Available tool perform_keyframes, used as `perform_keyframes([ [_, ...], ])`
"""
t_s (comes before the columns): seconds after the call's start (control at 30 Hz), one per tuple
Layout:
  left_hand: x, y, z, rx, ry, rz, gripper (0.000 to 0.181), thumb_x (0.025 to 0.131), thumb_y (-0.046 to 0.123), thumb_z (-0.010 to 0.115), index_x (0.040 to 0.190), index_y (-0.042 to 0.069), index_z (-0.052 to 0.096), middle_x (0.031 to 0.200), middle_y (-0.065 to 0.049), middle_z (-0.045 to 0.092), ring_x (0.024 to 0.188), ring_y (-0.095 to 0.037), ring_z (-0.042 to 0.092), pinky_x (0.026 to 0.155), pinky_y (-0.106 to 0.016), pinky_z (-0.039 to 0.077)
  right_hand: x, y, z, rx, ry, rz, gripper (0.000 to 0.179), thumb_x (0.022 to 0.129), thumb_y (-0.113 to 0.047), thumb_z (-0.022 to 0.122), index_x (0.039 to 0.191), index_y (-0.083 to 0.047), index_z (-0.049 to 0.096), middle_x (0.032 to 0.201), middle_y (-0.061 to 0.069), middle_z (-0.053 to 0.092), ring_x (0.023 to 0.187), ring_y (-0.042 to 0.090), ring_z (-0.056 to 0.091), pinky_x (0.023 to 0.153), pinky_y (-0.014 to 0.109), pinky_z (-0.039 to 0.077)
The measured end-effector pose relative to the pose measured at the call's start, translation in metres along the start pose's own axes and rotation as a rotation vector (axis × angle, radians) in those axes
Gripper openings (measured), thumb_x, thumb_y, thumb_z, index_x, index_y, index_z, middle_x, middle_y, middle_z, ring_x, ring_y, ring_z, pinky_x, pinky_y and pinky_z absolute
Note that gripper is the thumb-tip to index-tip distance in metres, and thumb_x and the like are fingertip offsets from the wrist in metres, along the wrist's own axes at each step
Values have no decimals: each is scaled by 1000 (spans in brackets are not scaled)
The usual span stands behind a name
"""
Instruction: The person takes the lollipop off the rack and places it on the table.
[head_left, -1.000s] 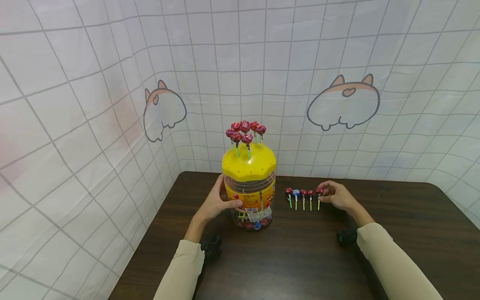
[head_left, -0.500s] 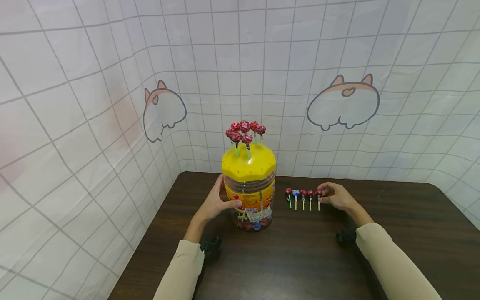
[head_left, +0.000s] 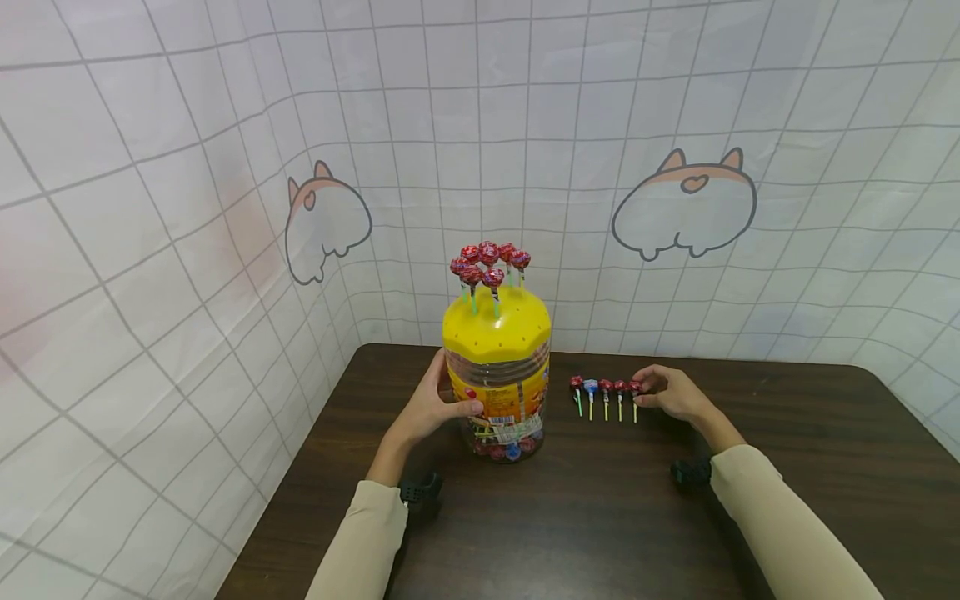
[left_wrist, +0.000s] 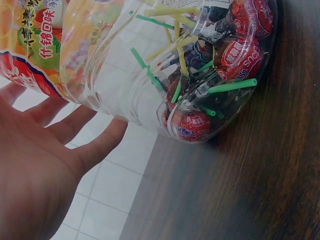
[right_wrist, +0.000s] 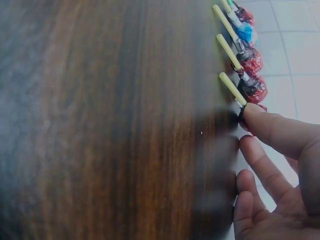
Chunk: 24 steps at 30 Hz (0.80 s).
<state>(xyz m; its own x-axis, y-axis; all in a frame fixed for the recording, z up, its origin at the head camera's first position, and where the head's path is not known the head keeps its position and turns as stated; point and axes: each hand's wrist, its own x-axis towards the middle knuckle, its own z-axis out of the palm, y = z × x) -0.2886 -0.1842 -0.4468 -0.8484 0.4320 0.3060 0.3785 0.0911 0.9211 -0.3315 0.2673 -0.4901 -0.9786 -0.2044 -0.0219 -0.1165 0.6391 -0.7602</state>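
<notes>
A large clear plastic jar (head_left: 501, 396) with a yellow lid (head_left: 498, 329) stands upright on the table. Several red-wrapped lollipops (head_left: 489, 253) stick up from the lid. My left hand (head_left: 429, 410) holds the jar from its left side, thumb across the front label and fingers behind. Inside the jar's bottom, loose lollipops (left_wrist: 192, 125) show in the left wrist view. To the right of the jar lies a row of lollipops, one wrapped in blue (head_left: 591, 388). My right hand (head_left: 671, 393) pinches the rightmost red lollipop (right_wrist: 233, 90), whose head is partly hidden by the thumb.
The dark wooden table (head_left: 585, 517) reaches to a white grid-patterned cloth (head_left: 570, 208) along its back and left. A black wrist device (head_left: 690, 472) sits under the right forearm, and another (head_left: 422, 490) by the left.
My right hand has shifted very slightly left, bringing the rightmost lollipop closer to the others in the row. The left hand and the jar have stayed in place.
</notes>
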Motion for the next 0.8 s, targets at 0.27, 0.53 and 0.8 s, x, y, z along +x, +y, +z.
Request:
perform_keyframes([
  [0.27,0,-1,0,-4,-5,4,92,87,34,83,158,32,25,146,-6,49,127,-30,55,103,-51,55,-2,-1,-1,19,-6,-4,44,93,-15,75,132,-1,59,120,24,62,106,33,58,79,34,46],
  [0.53,1,-1,0,-17,-8,8,92,87,34,83,158,32,25,146,-6,49,126,-30,56,103,-50,55,-6,-12,-15,21,24,-68,49,96,-19,73,138,1,57,130,29,61,116,41,61,91,50,53],
  [0.8,0,0,0,-19,-9,13,93,87,33,83,158,32,24,147,-7,48,127,-31,56,103,-51,55,-13,-53,-35,37,7,-125,49,101,-24,67,144,-6,52,133,26,58,118,38,60,92,54,55],
])
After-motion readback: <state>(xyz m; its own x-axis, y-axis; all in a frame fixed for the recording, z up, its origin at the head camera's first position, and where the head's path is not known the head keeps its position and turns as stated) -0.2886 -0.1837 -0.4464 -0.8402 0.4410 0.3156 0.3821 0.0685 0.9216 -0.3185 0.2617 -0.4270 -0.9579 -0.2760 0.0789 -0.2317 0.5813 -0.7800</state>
